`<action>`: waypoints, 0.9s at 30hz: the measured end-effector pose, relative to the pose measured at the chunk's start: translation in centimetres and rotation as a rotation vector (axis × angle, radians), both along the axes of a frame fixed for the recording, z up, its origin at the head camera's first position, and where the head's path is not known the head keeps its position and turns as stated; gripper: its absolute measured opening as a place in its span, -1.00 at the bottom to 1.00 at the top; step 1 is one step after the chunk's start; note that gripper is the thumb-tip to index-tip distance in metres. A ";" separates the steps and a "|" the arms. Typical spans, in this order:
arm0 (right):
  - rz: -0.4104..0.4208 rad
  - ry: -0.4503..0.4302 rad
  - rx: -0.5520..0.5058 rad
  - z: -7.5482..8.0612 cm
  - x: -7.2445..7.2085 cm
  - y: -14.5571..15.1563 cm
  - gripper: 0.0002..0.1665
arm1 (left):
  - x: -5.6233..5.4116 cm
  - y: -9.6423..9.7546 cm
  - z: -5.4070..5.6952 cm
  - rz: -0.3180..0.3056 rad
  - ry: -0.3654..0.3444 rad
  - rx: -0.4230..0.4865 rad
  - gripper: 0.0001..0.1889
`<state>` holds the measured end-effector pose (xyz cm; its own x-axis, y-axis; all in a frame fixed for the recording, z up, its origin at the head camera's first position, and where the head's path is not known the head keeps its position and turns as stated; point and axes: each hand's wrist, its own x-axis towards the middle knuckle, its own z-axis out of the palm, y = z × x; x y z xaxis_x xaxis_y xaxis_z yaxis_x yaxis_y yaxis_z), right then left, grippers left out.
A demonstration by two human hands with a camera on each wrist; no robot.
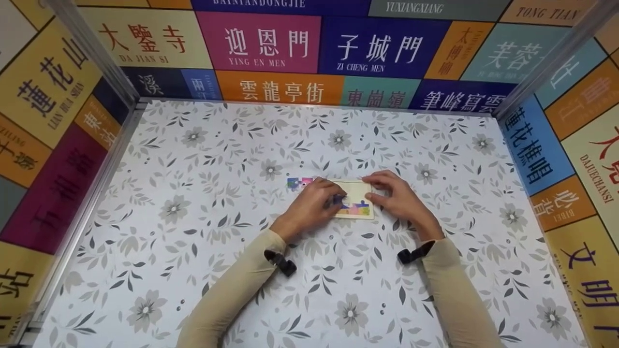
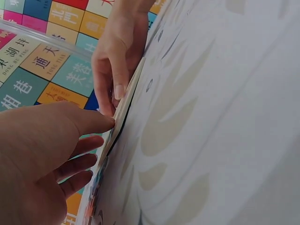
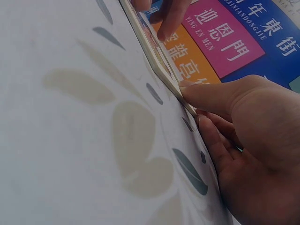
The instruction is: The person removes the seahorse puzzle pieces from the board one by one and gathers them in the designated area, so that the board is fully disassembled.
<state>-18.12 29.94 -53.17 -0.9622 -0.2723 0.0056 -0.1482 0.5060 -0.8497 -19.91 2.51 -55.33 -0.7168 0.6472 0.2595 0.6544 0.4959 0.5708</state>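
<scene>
A shallow puzzle board (image 1: 357, 189) with a pale raised rim lies on the table. Coloured pieces (image 1: 360, 209) fill its near part, while its far part shows bare cream. My left hand (image 1: 312, 205) bends over the board's left side, with a dark blue puzzle piece (image 1: 340, 198) between thumb and fingertips and partly covered by them. In the left wrist view, the left thumb (image 2: 96, 121) comes down at the board's rim. My right hand (image 1: 397, 195) holds the board's right edge, its thumb (image 3: 206, 96) on the rim and its fingers along the outer side.
Loose blue and pink puzzle pieces (image 1: 293, 183) lie left of the board, partly behind my left hand. A white floral cloth (image 1: 232, 290) covers the table. Panels with large printed characters (image 1: 266, 46) stand along the back and both sides.
</scene>
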 end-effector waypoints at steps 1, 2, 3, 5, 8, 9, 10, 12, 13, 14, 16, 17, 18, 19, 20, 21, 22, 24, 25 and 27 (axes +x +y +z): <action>0.002 -0.001 -0.001 0.0 0.0 0.0 -0.50 | 0.0 -0.1 -0.1 0.000 0.005 -0.003 -0.72; 0.002 -0.001 -0.001 -0.1 0.0 0.0 -0.50 | 0.0 -0.1 -0.2 0.001 0.009 -0.004 -0.72; 0.001 -0.003 -0.002 -0.1 0.0 0.0 -0.50 | -0.1 -0.2 -0.2 0.001 0.013 -0.005 -0.72; 0.002 -0.003 -0.003 -0.1 0.0 0.0 -0.50 | -0.1 -0.3 -0.3 0.000 0.015 -0.009 -0.72; 0.003 0.002 0.000 -0.1 0.0 0.0 -0.50 | -0.1 -0.3 -0.3 -0.002 0.015 -0.019 -0.71; 0.004 0.004 0.000 -0.1 0.0 0.0 -0.50 | -0.1 -0.3 -0.3 -0.002 0.014 -0.022 -0.71; 0.006 0.006 -0.001 -0.1 0.0 0.0 -0.51 | -0.1 -0.3 -0.3 -0.002 0.012 -0.023 -0.70; 0.008 0.005 -0.012 -0.1 0.0 0.1 -0.51 | -0.1 -0.2 -0.3 0.003 0.008 -0.020 -0.71; 0.011 0.005 -0.016 -0.1 0.1 0.1 -0.51 | 0.0 -0.2 -0.2 0.006 0.005 -0.017 -0.72; 0.012 0.005 -0.020 -0.1 0.1 0.1 -0.51 | 0.0 -0.2 -0.2 0.007 0.002 -0.013 -0.72; 0.014 0.004 -0.026 -0.1 0.1 0.1 -0.51 | 0.0 -0.2 -0.2 0.008 -0.004 -0.005 -0.74; 0.014 0.004 -0.027 -0.1 0.1 0.1 -0.51 | 0.0 -0.2 -0.2 0.009 -0.006 -0.002 -0.74; 0.015 0.005 -0.025 -0.1 0.2 0.1 -0.51 | 0.0 -0.2 -0.2 0.006 -0.007 0.002 -0.75; 0.014 0.007 -0.021 -0.1 0.2 0.1 -0.51 | 0.0 -0.2 -0.2 0.003 -0.007 0.007 -0.75; 0.013 0.009 -0.019 -0.1 0.2 0.1 -0.51 | 0.0 -0.2 -0.2 -0.002 -0.007 0.015 -0.75; 0.012 0.008 -0.018 -0.1 0.1 0.1 -0.51 | 0.0 -0.2 -0.2 -0.005 -0.010 0.022 -0.75; 0.012 0.008 -0.016 -0.1 0.1 0.1 -0.51 | 0.0 -0.1 -0.2 -0.009 -0.015 0.030 -0.75; 0.009 0.007 -0.015 0.0 0.1 0.1 -0.52 | 0.0 -0.1 -0.2 -0.018 -0.027 0.049 -0.75; 0.010 0.007 -0.015 -0.1 0.1 0.0 -0.52 | 0.0 -0.1 -0.2 -0.021 -0.036 0.055 -0.74; 0.010 0.005 -0.018 -0.1 0.1 0.0 -0.52 | 0.0 -0.2 -0.3 -0.025 -0.061 0.064 -0.73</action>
<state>-18.04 29.98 -53.25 -0.9594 -0.2816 0.0154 -0.1574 0.4893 -0.8578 -19.95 2.36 -55.59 -0.7161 0.6488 0.2574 0.6296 0.4412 0.6395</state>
